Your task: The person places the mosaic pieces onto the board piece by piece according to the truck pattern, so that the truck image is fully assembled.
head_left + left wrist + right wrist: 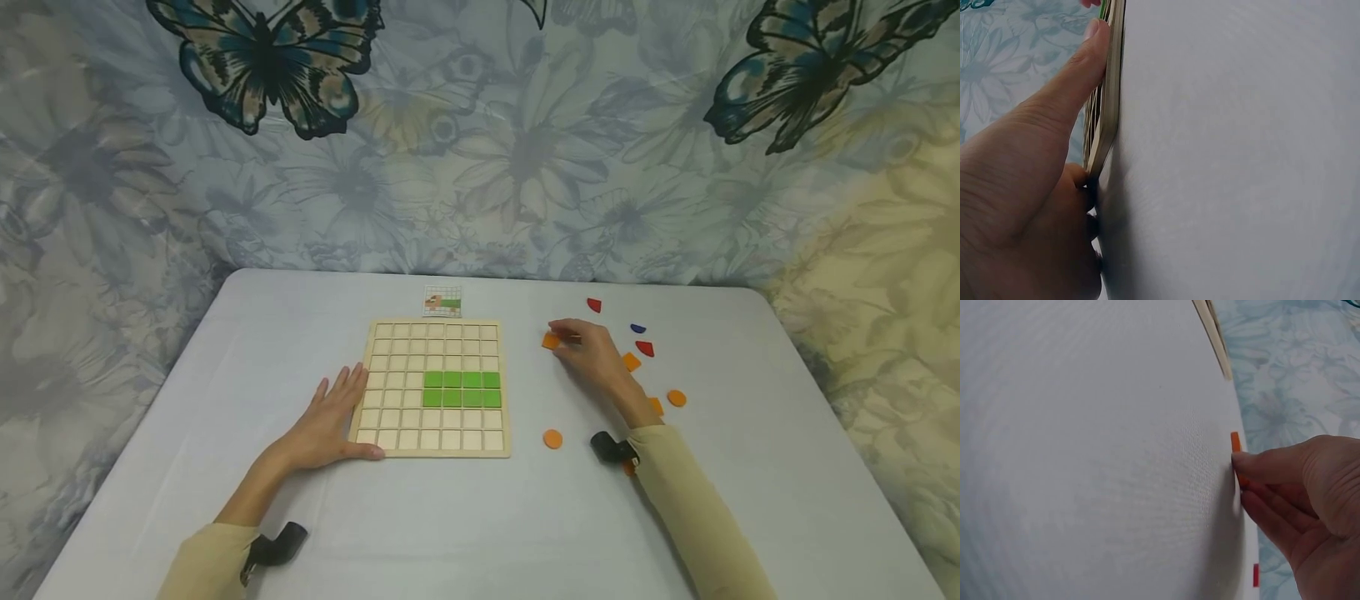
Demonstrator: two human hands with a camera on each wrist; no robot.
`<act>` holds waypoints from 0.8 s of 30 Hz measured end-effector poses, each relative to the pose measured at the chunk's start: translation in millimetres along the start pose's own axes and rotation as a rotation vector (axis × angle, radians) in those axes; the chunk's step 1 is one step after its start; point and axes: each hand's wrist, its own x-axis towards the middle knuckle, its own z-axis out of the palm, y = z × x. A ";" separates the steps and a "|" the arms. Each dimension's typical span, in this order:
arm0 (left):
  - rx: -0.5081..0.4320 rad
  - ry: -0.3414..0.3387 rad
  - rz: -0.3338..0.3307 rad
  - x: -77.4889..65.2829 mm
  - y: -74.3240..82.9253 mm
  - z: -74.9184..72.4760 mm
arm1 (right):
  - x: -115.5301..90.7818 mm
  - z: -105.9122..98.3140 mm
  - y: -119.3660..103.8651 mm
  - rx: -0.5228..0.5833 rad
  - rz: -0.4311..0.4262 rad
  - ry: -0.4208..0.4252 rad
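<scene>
A wooden grid board [393,400] lies flat on the table, with two rows of green square tiles [461,388] in its right half. My left hand [318,429] rests at the board's left side, fingers spread along the edge and thumb over the near corner. In the left wrist view the thumb [1079,69] lies along the board's rim [1110,94]. Right of the board, my right hand [592,354] pinches an orange square tile [551,341] between thumb and fingers. That tile [1235,442] shows edge-on in the right wrist view, close over the tabletop.
Behind the board lies a small pattern card [442,301]. Around the right arm are scattered an orange disc [552,439], another orange disc [677,398], orange squares [632,362], red quarter-round pieces [645,348] and a blue half-round piece [637,328]. A patterned cloth wall stands behind the table.
</scene>
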 end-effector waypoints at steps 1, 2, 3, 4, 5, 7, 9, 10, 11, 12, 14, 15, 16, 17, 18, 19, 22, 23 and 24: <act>0.003 0.002 -0.002 -0.7 -0.9 0.5 | 1.0 0.7 -0.5 -0.001 -0.001 -0.004; 0.007 0.004 -0.003 -1.4 -1.8 1.0 | 1.9 1.4 -1.7 -0.002 0.000 -0.007; 0.010 0.006 -0.003 -1.9 -2.4 1.3 | 2.7 2.1 -3.1 -0.004 0.001 -0.009; 0.011 0.008 -0.002 -2.1 -2.8 1.6 | 3.3 2.6 -4.5 -0.010 0.006 -0.010; 0.012 0.010 0.000 -2.0 -3.0 1.8 | 3.6 2.9 -6.1 -0.015 0.010 -0.012; 0.008 0.012 0.006 -1.2 -2.9 1.9 | 3.8 3.7 -8.7 -0.021 0.019 -0.015; 0.007 0.010 0.011 0.2 -2.4 1.8 | 3.4 4.4 -10.5 -0.020 0.022 -0.016; 0.008 0.009 0.013 0.6 -2.2 1.4 | 3.5 4.9 -11.5 -0.016 0.018 -0.014; 0.008 0.007 0.013 0.9 -1.8 1.0 | 3.7 5.6 -12.5 -0.008 0.013 -0.014; 0.008 0.006 0.013 1.1 -1.5 0.6 | 4.0 6.5 -13.6 -0.001 0.006 -0.015; 0.007 0.003 0.011 1.5 -0.9 -0.1 | 4.9 8.2 -16.3 0.013 -0.011 -0.016; 0.006 0.002 0.010 1.5 -0.6 -0.3 | 5.6 9.5 -17.7 0.018 -0.016 -0.017; 0.003 0.001 0.007 1.3 -0.4 -0.5 | 6.5 10.9 -19.3 0.021 -0.020 -0.021; 0.001 0.000 0.005 1.0 -0.3 -0.7 | 7.3 12.4 -21.2 0.024 -0.025 -0.026; 0.000 0.000 0.002 0.7 -0.3 -0.6 | 8.1 14.0 -23.3 0.025 -0.028 -0.032; -0.002 0.001 0.001 0.5 -0.3 -0.6 | 9.0 15.6 -25.2 0.027 -0.030 -0.035; -0.003 0.005 0.004 0.2 -1.1 0.1 | 11.4 21.1 -30.8 0.024 -0.030 -0.048; -0.003 0.006 0.007 0.3 -1.3 0.4 | 11.6 22.8 -33.1 0.026 -0.030 -0.052; -0.004 0.007 0.009 0.4 -1.4 0.7 | 11.9 24.8 -34.7 0.025 -0.031 -0.056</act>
